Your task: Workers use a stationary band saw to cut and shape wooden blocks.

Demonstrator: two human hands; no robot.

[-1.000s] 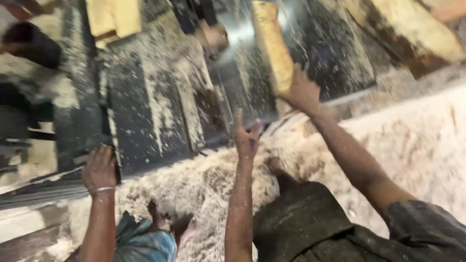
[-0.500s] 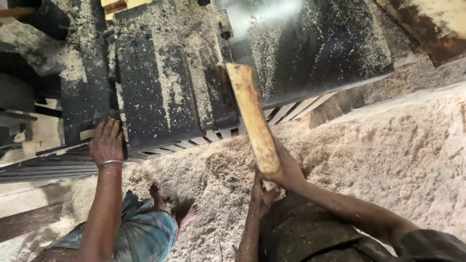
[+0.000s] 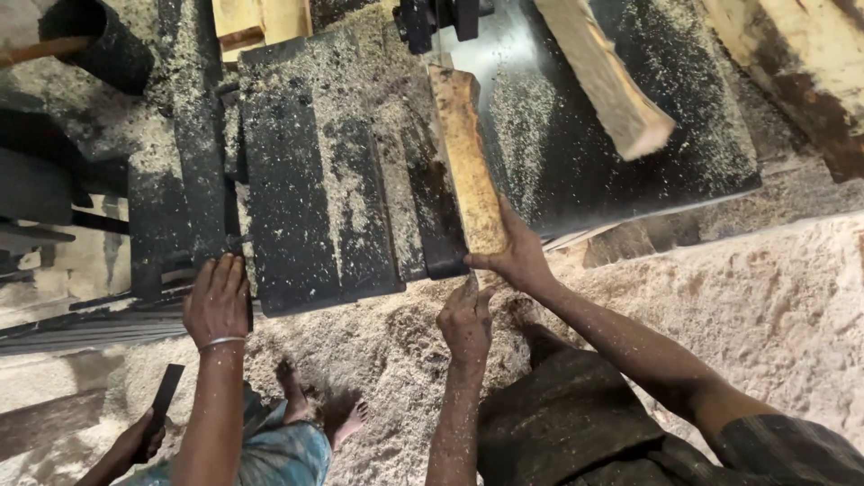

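— What's the right hand (image 3: pixel 515 256) doing from where you stand?

— It grips the near end of a narrow wooden plank (image 3: pixel 466 162), fingers wrapped under the edge. The plank lies lengthwise on the dark saw table (image 3: pixel 297 207), running away toward the black blade housing (image 3: pixel 436 18) at the top.

— And the left hand (image 3: pixel 465 319)?

— Just below the plank's end, curled loosely, knuckles up (whether it pinches anything I can't tell). It hangs over the sawdust heap (image 3: pixel 765 306), close beside the right hand.

— Anyone else there?

— Yes, a co-worker's hand (image 3: pixel 216 301) with a thin bangle rests flat on the table's near edge, well to the left. Their other hand (image 3: pixel 135 441) holds a flat dark strip (image 3: pixel 165 396) down low, and bare feet (image 3: pixel 324 409) stand in the sawdust.

— Other wood?

— A second pale plank (image 3: pixel 607 76) lies tilted on the table's right part, and a yellowish timber (image 3: pixel 792 63) sits at the top right corner. No labels or signs that I can make out.
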